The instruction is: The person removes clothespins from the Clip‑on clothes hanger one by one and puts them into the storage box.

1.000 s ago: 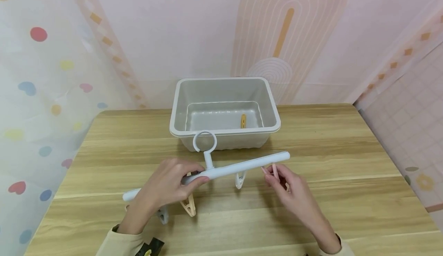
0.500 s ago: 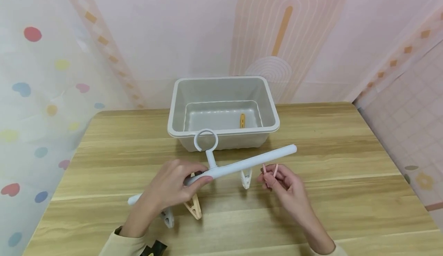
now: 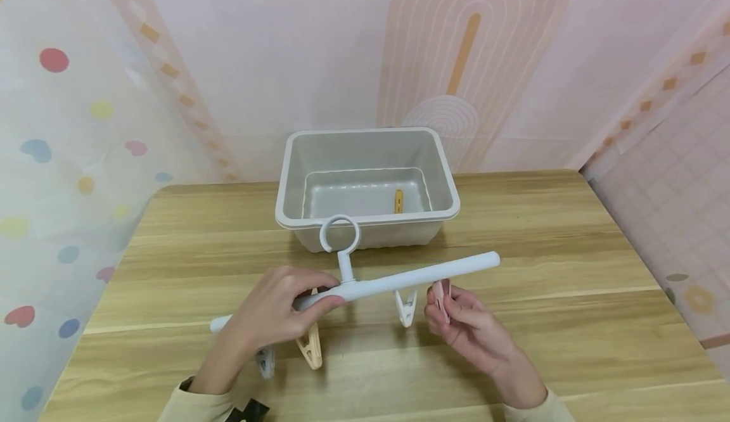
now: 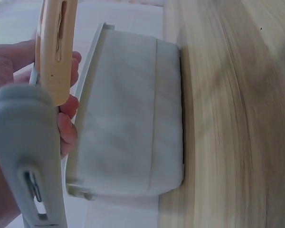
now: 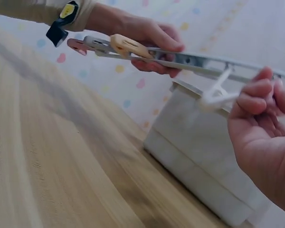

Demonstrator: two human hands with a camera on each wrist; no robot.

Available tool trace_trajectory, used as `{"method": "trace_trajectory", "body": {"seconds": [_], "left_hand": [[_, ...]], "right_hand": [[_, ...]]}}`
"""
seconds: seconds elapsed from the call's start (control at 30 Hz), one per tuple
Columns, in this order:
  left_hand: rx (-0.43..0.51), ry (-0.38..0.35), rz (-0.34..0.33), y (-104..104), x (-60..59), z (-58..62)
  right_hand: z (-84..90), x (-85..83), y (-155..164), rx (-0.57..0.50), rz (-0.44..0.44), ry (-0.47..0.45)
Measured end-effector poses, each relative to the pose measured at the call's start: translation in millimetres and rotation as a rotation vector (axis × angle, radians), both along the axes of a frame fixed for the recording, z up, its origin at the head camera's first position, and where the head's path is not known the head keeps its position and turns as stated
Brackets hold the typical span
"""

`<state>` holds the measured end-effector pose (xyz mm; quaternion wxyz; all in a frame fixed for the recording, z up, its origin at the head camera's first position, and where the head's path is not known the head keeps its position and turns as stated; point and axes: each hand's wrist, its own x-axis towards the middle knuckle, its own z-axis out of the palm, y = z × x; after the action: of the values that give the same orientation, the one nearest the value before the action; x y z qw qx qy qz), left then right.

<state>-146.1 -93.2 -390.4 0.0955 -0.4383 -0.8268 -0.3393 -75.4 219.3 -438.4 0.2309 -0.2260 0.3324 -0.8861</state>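
My left hand (image 3: 279, 301) grips a white hanger (image 3: 422, 276) around the middle of its bar, just below the hook. The bar slants up toward the right. Between the fingertips of my right hand (image 3: 479, 330) is a pink clothespin (image 3: 440, 301), its top right at the underside of the bar's right part. From the bar hang a white clothespin (image 3: 406, 310), a peach one (image 3: 311, 346) and a grey one (image 3: 265, 364). In the right wrist view another pink clothespin (image 5: 77, 46) shows past the grey one. There, my right fingers hide the clothespin they pinch.
Behind the hanger stands a grey plastic bin (image 3: 367, 235) with an orange clothespin (image 3: 398, 201) lying inside. The wooden table (image 3: 547, 270) reaches back to a patterned wall covering (image 3: 274, 61). A dark strap device (image 5: 64, 21) sits on the left wrist.
The pink clothespin, half a second ago apart from the bar in my right fingers, has turned and now meets the bar's underside. The bar's right end rose, then dipped.
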Motion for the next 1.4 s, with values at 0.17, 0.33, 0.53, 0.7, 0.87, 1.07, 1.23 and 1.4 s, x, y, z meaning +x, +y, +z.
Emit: {"method": "trace_trajectory", "body": {"seconds": [0.17,0.33,0.53,0.7,0.87,1.07,1.23,1.4], "left_hand": [[0.018,0.014,-0.029,-2.4,-0.3,1.4],[0.022,0.033,-0.045,-4.3,-1.5,1.8],[0.043,0.061,-0.035,-3.3,-3.4,-0.7],[0.031,0.038,-0.012,0.8,-3.6,-2.3],[-0.015,0.052,0.01,0.6,-4.9,-1.5],[-0.093,0.067,0.033,-3.0,-7.3,3.4],[-0.139,0.069,0.072,-3.3,-7.8,6.4],[-0.226,0.096,0.118,-1.0,-6.7,8.3]], "right_hand": [[1.6,-4.6,12.0,0.048,0.093,0.1],[8.1,-7.8,22.5,0.141,0.082,0.163],[11.6,-2.2,9.5,0.323,-0.172,0.195],[9.5,-1.1,-13.5,0.417,-0.515,0.259],[6.5,0.6,-24.9,0.639,-0.847,0.345],[7.5,4.7,-25.6,0.921,-0.992,0.341],[6.6,2.2,-21.3,1.115,-1.074,0.469],[2.0,-1.9,-15.1,1.305,-1.197,0.718]]}}
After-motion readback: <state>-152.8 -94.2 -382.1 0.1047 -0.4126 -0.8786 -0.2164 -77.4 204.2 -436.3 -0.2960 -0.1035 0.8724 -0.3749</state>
